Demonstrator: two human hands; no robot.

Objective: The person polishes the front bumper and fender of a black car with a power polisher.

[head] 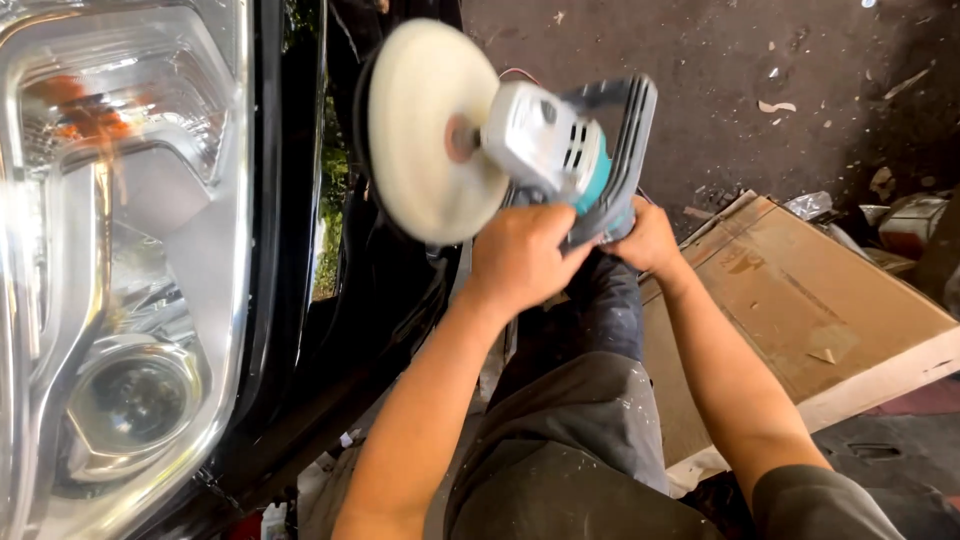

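While you crouch beside the car, both of your hands are on the polisher, and the lines below place it.

Left hand: your left hand (520,255) is closed over the rear of the polisher's body, fingers wrapped round and knuckles up.

Right hand: your right hand (648,240) is clenched on the lower end of the loop handle (625,130), just beside the left hand; the two nearly touch.

Polisher: the electric polisher (545,140) has a white and teal body and is held in the air above your knees, ahead of both hands.

Pad: the round cream wool pad (425,130) sits at the far left end of the tool and looks blurred, so you may judge it to be spinning.

Long axis: the tool runs from your hands up and to the left, pad end toward the car.

Which way it faces: the pad's face looks at the black body panel (385,290); whether it touches the paint cannot be told.

Nearer hand: your left hand is nearer the pad and the car.

Headlight: the large clear headlight (120,250) lies well to the left of the pad.

Cardboard: a flattened cardboard box (800,290) lies on the floor to your right.

Trousers: your grey trousers (570,430) are flecked with white.
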